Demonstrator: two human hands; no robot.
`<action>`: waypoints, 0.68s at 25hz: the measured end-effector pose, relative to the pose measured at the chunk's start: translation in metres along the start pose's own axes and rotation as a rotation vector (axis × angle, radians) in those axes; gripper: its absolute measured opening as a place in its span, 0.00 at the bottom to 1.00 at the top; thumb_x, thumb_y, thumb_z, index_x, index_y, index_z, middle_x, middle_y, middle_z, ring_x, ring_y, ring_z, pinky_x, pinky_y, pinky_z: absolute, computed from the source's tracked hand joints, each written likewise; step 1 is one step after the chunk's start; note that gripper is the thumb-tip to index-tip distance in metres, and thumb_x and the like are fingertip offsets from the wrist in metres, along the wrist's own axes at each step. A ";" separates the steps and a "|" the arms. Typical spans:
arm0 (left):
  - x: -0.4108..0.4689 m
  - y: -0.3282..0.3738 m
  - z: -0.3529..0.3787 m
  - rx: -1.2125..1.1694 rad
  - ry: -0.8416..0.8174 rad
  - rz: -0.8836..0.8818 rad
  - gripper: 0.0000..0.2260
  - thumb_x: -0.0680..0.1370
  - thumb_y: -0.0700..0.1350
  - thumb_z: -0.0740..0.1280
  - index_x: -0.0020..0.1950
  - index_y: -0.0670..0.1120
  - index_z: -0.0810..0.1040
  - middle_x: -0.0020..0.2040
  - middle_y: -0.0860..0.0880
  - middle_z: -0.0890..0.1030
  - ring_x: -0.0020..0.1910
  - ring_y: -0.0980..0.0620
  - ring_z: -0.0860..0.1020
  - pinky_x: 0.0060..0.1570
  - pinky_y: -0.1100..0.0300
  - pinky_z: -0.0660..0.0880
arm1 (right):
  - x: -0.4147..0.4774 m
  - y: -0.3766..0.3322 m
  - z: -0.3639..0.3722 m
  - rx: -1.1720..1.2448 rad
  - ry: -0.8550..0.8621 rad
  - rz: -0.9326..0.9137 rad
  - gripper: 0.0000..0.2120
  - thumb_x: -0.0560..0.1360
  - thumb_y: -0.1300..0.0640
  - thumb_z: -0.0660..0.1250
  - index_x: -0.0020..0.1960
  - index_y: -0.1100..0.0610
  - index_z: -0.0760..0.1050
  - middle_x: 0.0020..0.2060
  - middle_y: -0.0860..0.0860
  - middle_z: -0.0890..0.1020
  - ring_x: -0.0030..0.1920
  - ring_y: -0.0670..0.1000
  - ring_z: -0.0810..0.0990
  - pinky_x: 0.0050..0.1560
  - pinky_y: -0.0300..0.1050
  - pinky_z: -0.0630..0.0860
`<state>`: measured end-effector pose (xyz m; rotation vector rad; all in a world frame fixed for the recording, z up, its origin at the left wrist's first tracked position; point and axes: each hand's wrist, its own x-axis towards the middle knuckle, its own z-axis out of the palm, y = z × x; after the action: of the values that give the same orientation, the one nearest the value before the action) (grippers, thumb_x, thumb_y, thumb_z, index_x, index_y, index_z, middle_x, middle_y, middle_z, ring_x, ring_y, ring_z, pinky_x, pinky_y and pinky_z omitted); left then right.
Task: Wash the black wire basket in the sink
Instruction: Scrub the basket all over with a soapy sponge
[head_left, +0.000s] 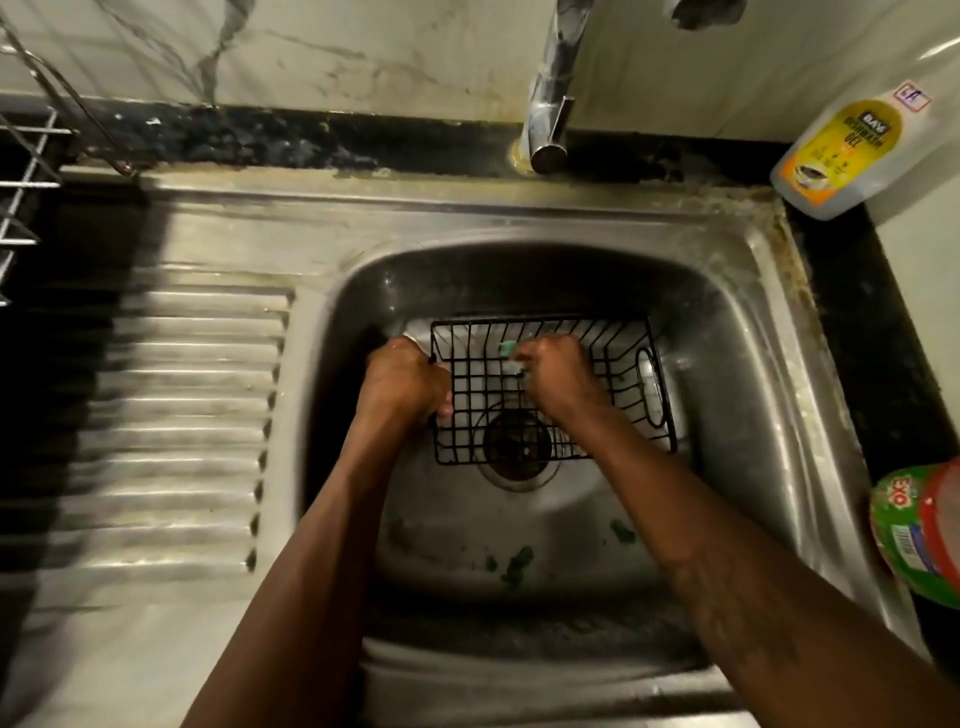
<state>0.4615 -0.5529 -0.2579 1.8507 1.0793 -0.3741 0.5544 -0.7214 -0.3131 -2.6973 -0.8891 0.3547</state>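
In the sink (753, 364), left grip (402, 382) clutches the black wire basket (613, 395); right grip (553, 376) pinches a green pad (506, 349).

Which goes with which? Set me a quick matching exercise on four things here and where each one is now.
1 basket
2 left hand
3 right hand
4 bottle

A on the counter, back right
B holding a green scrubber inside the basket
C in the sink
D gripping the basket's left edge

Pairs: 1-C, 2-D, 3-B, 4-A
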 end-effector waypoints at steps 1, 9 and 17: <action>-0.003 0.001 0.000 -0.012 -0.010 -0.010 0.11 0.80 0.40 0.66 0.38 0.42 0.78 0.32 0.44 0.85 0.31 0.49 0.85 0.37 0.56 0.81 | -0.003 0.010 -0.004 0.008 0.027 0.042 0.14 0.74 0.70 0.68 0.54 0.56 0.83 0.47 0.53 0.83 0.46 0.50 0.82 0.41 0.30 0.68; -0.004 0.006 -0.001 0.051 -0.004 -0.005 0.05 0.77 0.39 0.71 0.42 0.39 0.82 0.32 0.44 0.85 0.33 0.47 0.85 0.44 0.50 0.84 | -0.019 0.024 -0.023 -0.022 0.113 0.325 0.10 0.72 0.65 0.74 0.53 0.61 0.81 0.45 0.56 0.83 0.43 0.54 0.82 0.38 0.39 0.71; -0.011 0.008 -0.002 -0.047 -0.037 -0.001 0.12 0.82 0.44 0.67 0.41 0.40 0.79 0.33 0.43 0.85 0.31 0.47 0.85 0.36 0.55 0.83 | 0.002 -0.046 0.010 0.005 -0.069 -0.268 0.06 0.75 0.63 0.71 0.51 0.57 0.80 0.45 0.52 0.81 0.44 0.53 0.81 0.43 0.44 0.78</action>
<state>0.4613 -0.5580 -0.2452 1.7948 1.0556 -0.3795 0.5275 -0.6832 -0.3076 -2.5304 -1.2487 0.3916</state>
